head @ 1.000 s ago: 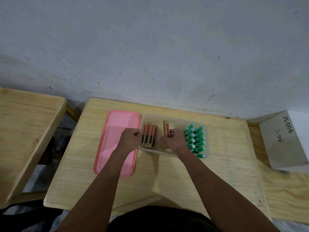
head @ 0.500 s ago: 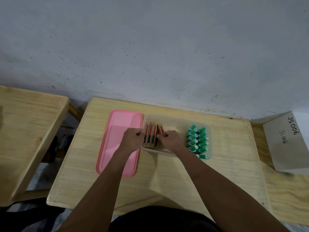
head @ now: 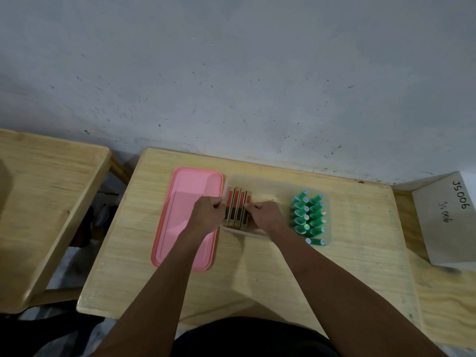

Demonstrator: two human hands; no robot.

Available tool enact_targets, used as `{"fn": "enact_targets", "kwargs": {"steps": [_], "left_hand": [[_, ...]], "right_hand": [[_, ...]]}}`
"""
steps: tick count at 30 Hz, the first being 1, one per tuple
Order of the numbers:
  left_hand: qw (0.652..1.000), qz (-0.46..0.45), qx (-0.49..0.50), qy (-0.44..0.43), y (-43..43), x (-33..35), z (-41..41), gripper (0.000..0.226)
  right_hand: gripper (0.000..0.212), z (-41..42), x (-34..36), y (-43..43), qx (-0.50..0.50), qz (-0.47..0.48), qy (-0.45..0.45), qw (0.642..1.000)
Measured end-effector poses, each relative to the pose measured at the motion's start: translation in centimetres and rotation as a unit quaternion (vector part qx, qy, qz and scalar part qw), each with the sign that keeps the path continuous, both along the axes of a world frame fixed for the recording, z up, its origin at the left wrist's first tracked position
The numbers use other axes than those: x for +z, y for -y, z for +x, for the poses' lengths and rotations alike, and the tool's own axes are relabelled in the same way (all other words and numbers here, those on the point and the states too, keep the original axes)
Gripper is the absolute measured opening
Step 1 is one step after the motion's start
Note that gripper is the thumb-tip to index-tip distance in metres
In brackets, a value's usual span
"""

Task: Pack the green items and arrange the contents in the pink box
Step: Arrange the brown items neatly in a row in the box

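Observation:
A clear plastic box [head: 260,180] sits mid-table, its pink lid [head: 185,217] lying flat to the left. Several slim gold-and-red boxes [head: 237,204] stand in a row at the box's left end. Several green tubes [head: 309,215] with shiny caps lie in two columns at its right end. My left hand [head: 207,215] is curled against the left side of the gold row. My right hand [head: 265,217] presses the rightmost gold box against the row, so both hands squeeze the row between them. The middle of the box is bare.
The light wooden table [head: 257,274] stands against a grey wall. A second wooden table [head: 43,202] is to the left across a gap. A white box marked JS006 [head: 445,222] sits at the far right.
My right hand carried one gold-and-red box from the middle of the clear box leftward and stood it against the row. My left hand stayed at the row's left side.

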State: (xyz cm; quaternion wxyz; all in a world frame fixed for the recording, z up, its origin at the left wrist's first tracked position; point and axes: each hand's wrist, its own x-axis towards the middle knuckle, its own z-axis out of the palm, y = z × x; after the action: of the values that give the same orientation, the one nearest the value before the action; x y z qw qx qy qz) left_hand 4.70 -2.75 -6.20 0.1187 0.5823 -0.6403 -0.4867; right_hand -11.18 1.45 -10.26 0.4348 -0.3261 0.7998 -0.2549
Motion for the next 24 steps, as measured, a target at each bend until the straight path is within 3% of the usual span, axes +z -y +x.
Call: {"fn": "enact_targets", "kwargs": {"steps": [7, 15, 24], "left_hand": [[1.0, -0.007, -0.002, -0.003, 0.0, 0.1, -0.1, 0.034], [1.0, -0.005, 0.001, -0.004, 0.1, -0.2, 0.0, 0.034], [1.0, -0.005, -0.001, 0.002, 0.1, -0.4, 0.0, 0.035]], "right_hand": [[0.027, 0.3, 0.0, 0.2, -0.08, -0.047, 0.022, 0.995], [0.039, -0.9, 1.1, 0.2, 0.038, -0.029, -0.062, 0.997], [0.036, -1.0, 1.8, 1.2, 0.104, -0.028, -0.05, 0.993]]}}
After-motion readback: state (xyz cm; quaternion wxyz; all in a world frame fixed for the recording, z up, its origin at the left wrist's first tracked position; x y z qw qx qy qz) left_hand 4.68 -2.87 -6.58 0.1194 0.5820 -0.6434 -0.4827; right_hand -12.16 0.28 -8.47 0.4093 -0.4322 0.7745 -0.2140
